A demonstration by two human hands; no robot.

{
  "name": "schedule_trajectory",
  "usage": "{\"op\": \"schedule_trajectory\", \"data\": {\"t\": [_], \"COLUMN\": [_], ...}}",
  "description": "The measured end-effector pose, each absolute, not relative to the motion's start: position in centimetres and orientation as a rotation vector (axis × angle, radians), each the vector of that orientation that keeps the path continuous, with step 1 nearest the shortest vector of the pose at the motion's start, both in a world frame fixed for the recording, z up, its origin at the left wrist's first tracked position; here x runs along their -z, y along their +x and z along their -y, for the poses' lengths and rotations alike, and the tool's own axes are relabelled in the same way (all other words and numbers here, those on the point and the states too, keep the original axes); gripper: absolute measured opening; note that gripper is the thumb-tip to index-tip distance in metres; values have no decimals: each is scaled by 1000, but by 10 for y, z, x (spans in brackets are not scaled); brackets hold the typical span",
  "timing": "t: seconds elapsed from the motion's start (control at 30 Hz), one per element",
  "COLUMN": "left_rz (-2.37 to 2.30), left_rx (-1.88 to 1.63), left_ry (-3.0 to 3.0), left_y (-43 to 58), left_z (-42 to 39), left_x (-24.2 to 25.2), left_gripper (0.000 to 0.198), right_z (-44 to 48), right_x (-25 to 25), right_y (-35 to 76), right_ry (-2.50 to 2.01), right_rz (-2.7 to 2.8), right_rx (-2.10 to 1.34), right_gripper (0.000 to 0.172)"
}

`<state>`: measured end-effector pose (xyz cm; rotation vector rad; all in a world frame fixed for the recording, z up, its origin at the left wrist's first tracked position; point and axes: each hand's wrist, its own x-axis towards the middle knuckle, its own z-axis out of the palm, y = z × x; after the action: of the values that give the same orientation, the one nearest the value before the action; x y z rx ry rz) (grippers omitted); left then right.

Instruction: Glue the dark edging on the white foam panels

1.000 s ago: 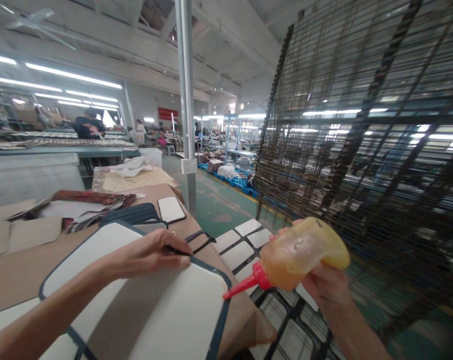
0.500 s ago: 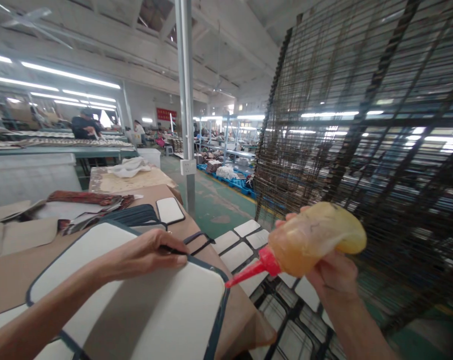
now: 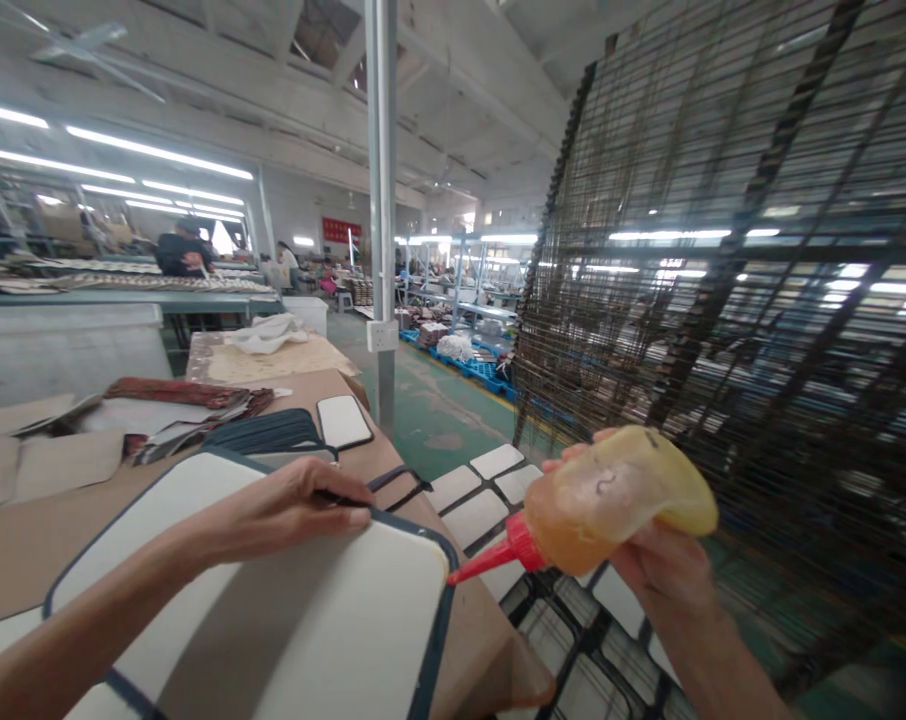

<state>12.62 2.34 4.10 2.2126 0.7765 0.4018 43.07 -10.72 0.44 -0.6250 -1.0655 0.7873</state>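
Observation:
My left hand (image 3: 303, 510) pinches the far edge of a white panel with a dark blue border (image 3: 333, 610), holding it tilted up over similar panels. In my right hand (image 3: 663, 560) is a soft squeeze bottle (image 3: 610, 500) of amber liquid, lying nearly sideways with its red nozzle (image 3: 490, 558) pointing left. The nozzle tip touches the panel's border just below its far right corner. A thin yellowish line shows along the white edge near that corner. My right fingers are partly hidden behind the bottle.
Brown board (image 3: 490, 640) covers the table. A stack of dark blue pieces (image 3: 262, 432) and a small white panel (image 3: 344, 421) lie beyond my left hand. White panels (image 3: 475, 517) rest on a rack below at right. A large wire rack (image 3: 723, 230) rises at right; a metal post (image 3: 383, 200) stands ahead.
The nozzle tip has moved slightly down along the panel's right border from the corner, and the bottle has shifted left and down. My left hand keeps its grip on the panel.

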Motion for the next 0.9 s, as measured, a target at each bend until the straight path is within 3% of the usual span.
{"op": "schedule_trajectory", "data": {"t": [0.2,0.4,0.9], "left_rz": [-843,-893,-925], "left_rx": [-279,-295,-368], "left_ry": [2122,1982,1778], "left_y": [127,129,128], "left_z": [-31,-36,-44], "left_x": [-31,-15,-5], "left_gripper": [43,48,38], "right_z": [99,98,101], "right_x": [-1,2,8], "right_y": [422,416,410], "right_ry": [-591,-625,-641], "right_rz": [984,943,883], "right_rx": [-661,-665,-765], "right_gripper": [49,60,65]}}
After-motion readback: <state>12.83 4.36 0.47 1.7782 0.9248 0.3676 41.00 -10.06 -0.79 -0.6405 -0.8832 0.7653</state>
